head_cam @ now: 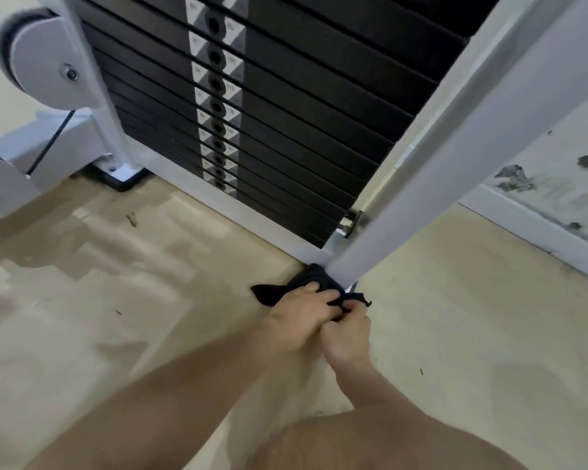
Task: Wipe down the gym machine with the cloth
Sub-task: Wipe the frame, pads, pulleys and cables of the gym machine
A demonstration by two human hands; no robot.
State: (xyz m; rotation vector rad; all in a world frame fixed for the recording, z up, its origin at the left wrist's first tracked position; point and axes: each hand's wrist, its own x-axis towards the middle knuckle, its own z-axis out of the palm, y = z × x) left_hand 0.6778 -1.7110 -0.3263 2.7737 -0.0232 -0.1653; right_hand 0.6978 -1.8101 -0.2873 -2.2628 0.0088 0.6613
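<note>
Cloth [314, 278] is lying bunched against the foot of the white post [455, 147] of the gym machine [286, 96]; you are gripping it with left hand [302, 308] and right hand [348, 329] together. In my judgement you are wiping the base; the next move is calling for strokes up the post.

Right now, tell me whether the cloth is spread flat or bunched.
Bunched: the cloth is crumpled at the white post foot, left hand and right hand gripping it.
</note>
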